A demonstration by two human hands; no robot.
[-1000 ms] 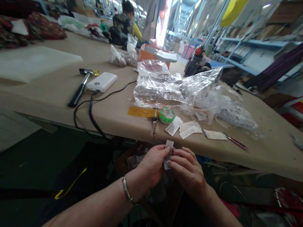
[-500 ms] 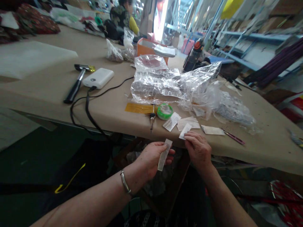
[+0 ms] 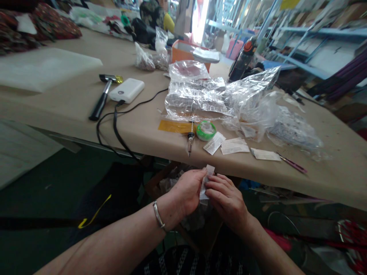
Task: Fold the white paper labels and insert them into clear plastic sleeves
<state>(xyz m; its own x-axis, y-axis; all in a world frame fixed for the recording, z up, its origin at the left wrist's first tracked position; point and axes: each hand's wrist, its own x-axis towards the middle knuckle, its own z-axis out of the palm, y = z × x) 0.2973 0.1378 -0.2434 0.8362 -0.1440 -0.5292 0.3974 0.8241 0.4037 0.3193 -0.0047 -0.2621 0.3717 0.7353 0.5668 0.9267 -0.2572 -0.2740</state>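
Just below the table's front edge, my left hand [image 3: 187, 191] holds a narrow white strip [image 3: 210, 169] between thumb and fingers. My right hand [image 3: 231, 198] meets it there, its bent fingers pressed on the strip's face; the small printed slip it carried is hard to tell from the strip now. On the table edge above lie a printed white slip [image 3: 214, 143], a fanned group of slips [image 3: 235, 146] and another white piece [image 3: 266, 154]. Pink tweezers [image 3: 293, 163] lie to their right. A soldering-iron-like tool [image 3: 190, 143] points toward me beside a green round tub [image 3: 205, 135].
Crumpled clear plastic bags [image 3: 197, 99] spread behind the slips, near an amber film strip [image 3: 174, 126]. Leftward are a white power bank [image 3: 127, 91] with a black cable and a hammer [image 3: 100, 105]. An orange box [image 3: 179, 51] and a dark bottle [image 3: 242, 61] stand farther back.
My right hand has left the table edge with a small printed slip and come down to the strip in my left hand. The view has shifted slightly.
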